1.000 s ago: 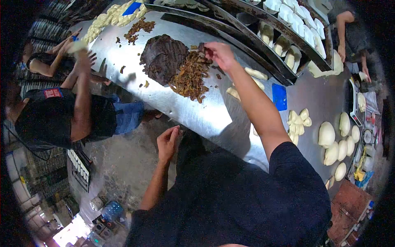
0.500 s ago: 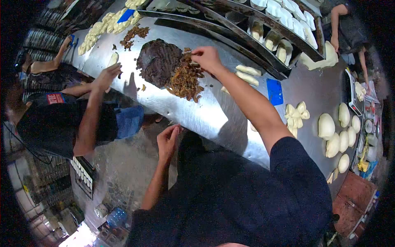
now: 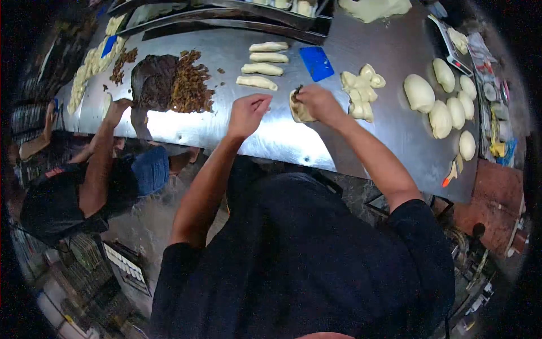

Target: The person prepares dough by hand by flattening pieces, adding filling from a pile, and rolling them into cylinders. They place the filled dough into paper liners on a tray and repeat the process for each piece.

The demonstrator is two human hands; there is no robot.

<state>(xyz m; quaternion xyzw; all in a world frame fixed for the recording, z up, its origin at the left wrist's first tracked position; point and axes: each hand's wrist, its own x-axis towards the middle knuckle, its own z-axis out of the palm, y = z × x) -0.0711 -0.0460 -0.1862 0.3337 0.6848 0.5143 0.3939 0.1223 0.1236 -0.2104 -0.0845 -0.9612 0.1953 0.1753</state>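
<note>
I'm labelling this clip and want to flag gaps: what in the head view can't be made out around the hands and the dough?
- Dough piece: mostly covered by the right hand; shape unclear.
- Dark filling at the fingertips: too small to identify.
- Left hand: fingers curled, contents hidden.
- Trays: cut off by the top edge.
- Items beside the steel table, far right: blurred.

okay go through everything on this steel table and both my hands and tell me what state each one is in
right hand: pinching dark filling onto the flat dough piece
left hand: raised beside the dough, fingers curled, holding nothing visible
flat dough piece: flattened, open, filling at its top edge
rolled dough logs: shaped, lying in a row
round dough balls: unflattened, grouped
filling pile: heaped loose on steel table
</note>
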